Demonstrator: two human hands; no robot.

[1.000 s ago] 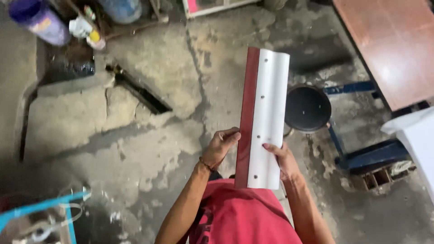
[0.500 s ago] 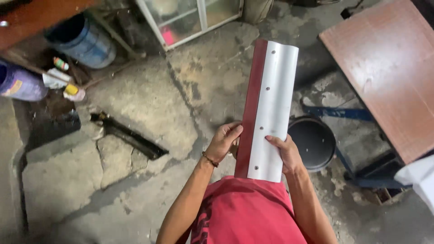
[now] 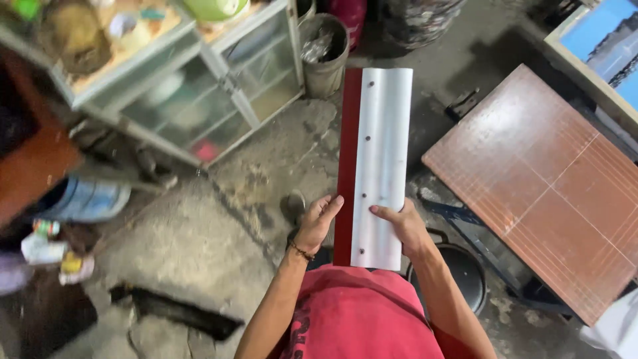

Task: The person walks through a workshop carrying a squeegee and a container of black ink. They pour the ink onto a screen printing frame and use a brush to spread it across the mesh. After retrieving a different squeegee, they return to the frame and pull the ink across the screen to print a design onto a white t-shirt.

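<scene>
I hold a long squeegee [image 3: 377, 159] lengthwise in front of me, with a silvery metal handle dotted with screws and a dark red rubber blade along its left side. My left hand [image 3: 318, 223] grips the red blade edge near the lower end. My right hand [image 3: 402, 226] grips the metal side opposite, thumb lying across the face. Both forearms reach up from my red shirt [image 3: 359, 316].
A glass-fronted cabinet [image 3: 199, 86] stands at the upper left with a metal bucket [image 3: 324, 50] beside it. A brown tiled table top [image 3: 551, 179] is on the right, a round black stool [image 3: 458, 269] under my right arm. The concrete floor [image 3: 199, 246] is cracked, with a dark gap at lower left.
My view has swung across the room: the cabinet and bucket have come into sight, and the stool has slid under my right arm. Both hands keep the same hold on the squeegee.
</scene>
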